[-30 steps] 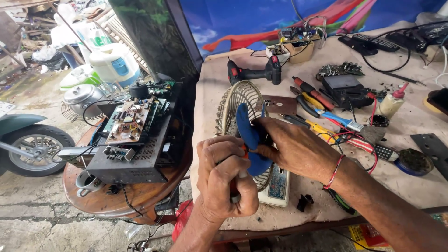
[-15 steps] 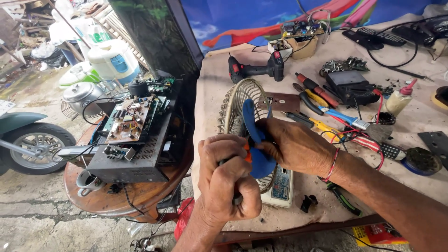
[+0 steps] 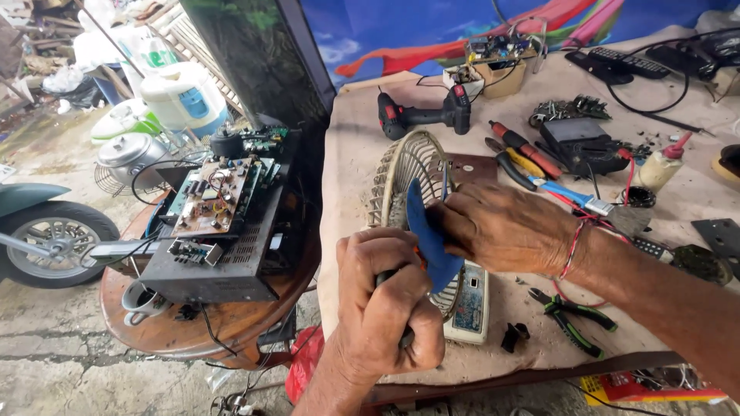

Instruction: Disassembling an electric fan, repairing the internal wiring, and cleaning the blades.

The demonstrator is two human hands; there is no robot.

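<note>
Screwdriver [image 3: 401, 281] gripped in left hand [image 3: 389, 308]; right hand [image 3: 501, 227] is clamping blue fan blade [image 3: 428, 239]; I am loosening the hub, next needing steady torque.

The single head-worn camera is looking steeply down and forward from close above the workbench [image 3: 385, 162], facing its far edge against the blue backdrop [image 3: 401, 31]. Its left side is taking in the concrete floor [image 3: 46, 339].
</note>
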